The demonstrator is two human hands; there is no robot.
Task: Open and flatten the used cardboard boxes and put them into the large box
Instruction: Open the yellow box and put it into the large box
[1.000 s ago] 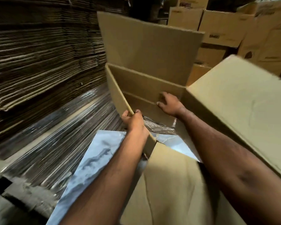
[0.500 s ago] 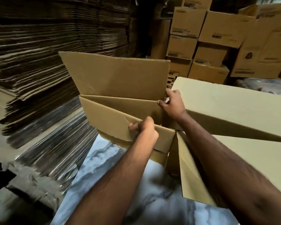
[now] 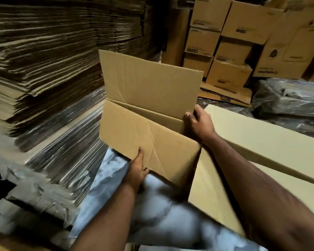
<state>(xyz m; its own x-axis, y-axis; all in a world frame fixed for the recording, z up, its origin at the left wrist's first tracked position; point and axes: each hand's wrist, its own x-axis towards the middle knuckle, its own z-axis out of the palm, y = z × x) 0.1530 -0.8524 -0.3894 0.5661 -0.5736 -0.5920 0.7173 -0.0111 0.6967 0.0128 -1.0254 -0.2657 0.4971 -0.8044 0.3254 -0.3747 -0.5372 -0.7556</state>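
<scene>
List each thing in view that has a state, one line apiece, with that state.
cardboard box: held off the floor, nearly flattened, one flap standing up.
left hand: grips the box's lower edge.
right hand: grips the box's right edge.
large box: open, flap raised, at the right.
flattened cardboard stack: piled high at the left.
printed cartons: closed, stacked at the back.
</scene>
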